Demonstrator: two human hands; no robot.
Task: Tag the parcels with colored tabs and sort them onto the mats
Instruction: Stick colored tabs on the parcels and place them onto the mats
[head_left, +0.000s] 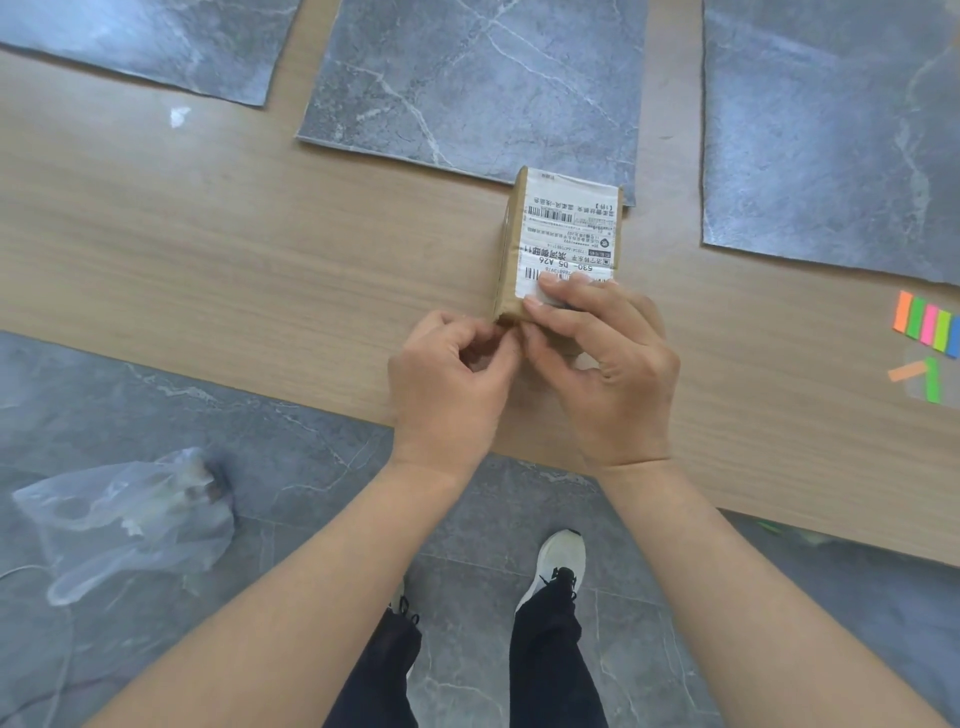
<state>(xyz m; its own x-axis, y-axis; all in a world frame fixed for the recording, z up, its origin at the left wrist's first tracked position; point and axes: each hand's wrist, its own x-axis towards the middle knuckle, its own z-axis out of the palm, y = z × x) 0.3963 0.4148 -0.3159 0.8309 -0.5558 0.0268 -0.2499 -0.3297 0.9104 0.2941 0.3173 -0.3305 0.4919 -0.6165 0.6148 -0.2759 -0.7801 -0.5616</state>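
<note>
The parcel (563, 244) is lying label-up on the desk (208, 234), right of centre. Its long axis is running straight away from the person, and its far end is just overlapping the near right corner of the middle mat (467, 88). Both hands are working the near end. The right hand (608, 374) is the nearer one: it is sitting on top, fingers curled over the label's edge and clamping the box down. The left hand (447, 384) is coming in from the side, thumb and forefinger pinching at the near left corner. Whether a tab is sitting between those fingertips, I cannot tell; it's hidden.

So the tagging is looking like the step in hand, and the sort is not yet done. From here the middle mat is lying dead ahead, and the left mat (145, 41) and right mat (831, 130) are sitting well apart along the far edge.

The strip of colored tabs (927, 325) is waiting at the desk's right edge, with two loose tabs (932, 379) just nearer. Below the near edge, grey floor (311, 457) is showing, with a plastic bag (135, 519) lying off to the left.
</note>
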